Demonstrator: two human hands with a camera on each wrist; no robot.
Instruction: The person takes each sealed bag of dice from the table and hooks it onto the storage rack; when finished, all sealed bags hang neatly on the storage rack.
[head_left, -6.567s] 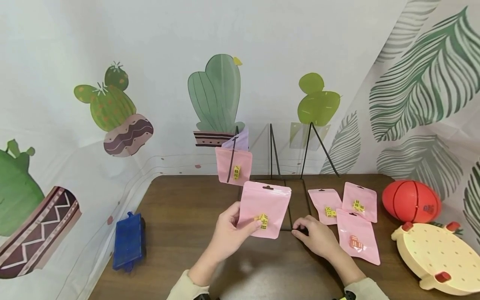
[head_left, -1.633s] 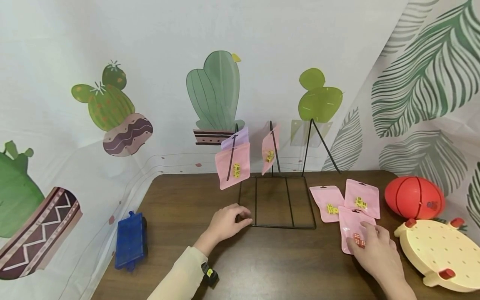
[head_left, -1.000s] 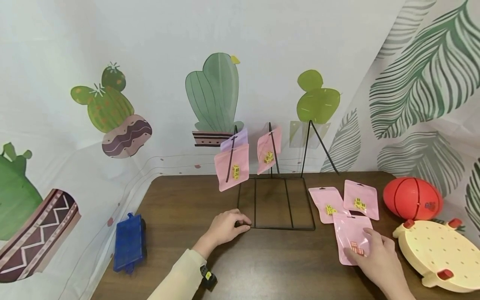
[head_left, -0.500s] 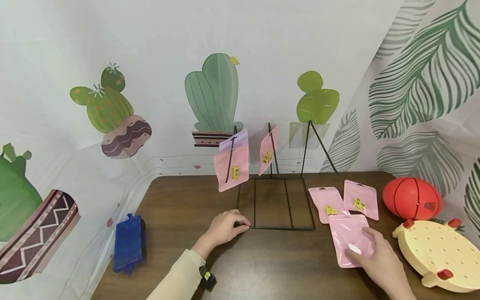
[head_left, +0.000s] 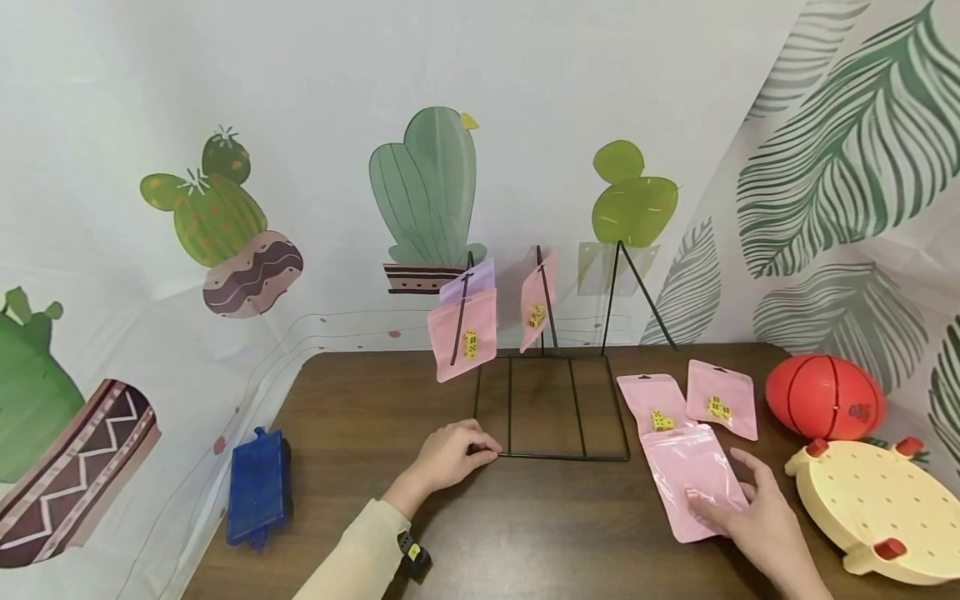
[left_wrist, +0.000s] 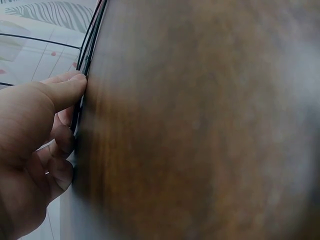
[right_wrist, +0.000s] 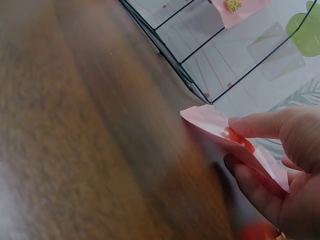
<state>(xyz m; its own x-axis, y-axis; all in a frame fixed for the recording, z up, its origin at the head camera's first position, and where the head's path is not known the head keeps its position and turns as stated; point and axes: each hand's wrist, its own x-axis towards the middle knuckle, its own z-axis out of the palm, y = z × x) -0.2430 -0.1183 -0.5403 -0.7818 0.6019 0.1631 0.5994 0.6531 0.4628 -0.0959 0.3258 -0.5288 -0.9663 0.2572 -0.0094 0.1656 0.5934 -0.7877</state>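
The right hand (head_left: 765,517) pinches a pink pouch (head_left: 686,475), thumb on its front over the red dice. In the right wrist view the pouch (right_wrist: 210,122) is seen edge-on between thumb and fingers. The left hand (head_left: 450,454) grips the front left corner of a black wire rack (head_left: 555,457); the left wrist view shows thumb and fingers (left_wrist: 70,90) on the wire. A pink pouch with yellow dice (head_left: 450,321) and a purple pouch (head_left: 476,279) hang on the rack's left arm, another pink pouch (head_left: 532,292) on the middle one. The right arm (head_left: 648,292) holds none.
Two pink pouches with yellow dice (head_left: 648,392) (head_left: 738,387) lie right of the rack. A red ball (head_left: 825,396) and a cream board with red pegs (head_left: 885,508) are at the right. A blue cart (head_left: 257,487) stands at the left of the brown table (head_left: 352,400).
The right hand has gripped the pouch with red dice and shifted it left, off the far pouch. Earlier, a pink pouch went from the left hand onto the middle arm, and the left hand took the rack.
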